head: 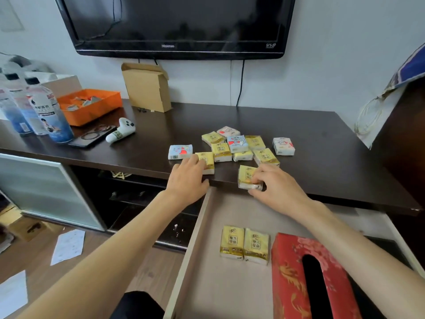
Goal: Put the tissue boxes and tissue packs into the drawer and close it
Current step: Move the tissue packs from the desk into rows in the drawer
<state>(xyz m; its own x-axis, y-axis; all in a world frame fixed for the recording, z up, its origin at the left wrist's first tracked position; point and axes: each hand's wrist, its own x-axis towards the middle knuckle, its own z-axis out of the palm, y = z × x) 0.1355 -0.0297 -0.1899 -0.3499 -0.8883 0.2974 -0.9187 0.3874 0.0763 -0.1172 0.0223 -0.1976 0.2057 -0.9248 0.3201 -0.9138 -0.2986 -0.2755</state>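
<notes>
Right hand (273, 187) seemingly grips a yellow pack (247, 177) above the open drawer (195, 229).

Dark brown cabinet top (322, 143), wall-mounted screen above. Toward the front edge, a loose cluster of small tissue packs (236, 146), mostly yellow, a few white or blue with red hearts, some overlapping. Far left: water bottles (48, 111), an orange tray (92, 107), a white game controller (119, 133) beside a flat black item. At the back, an open cardboard box (147, 87) against the wall. Right end under draped cloth (379, 111)
</notes>
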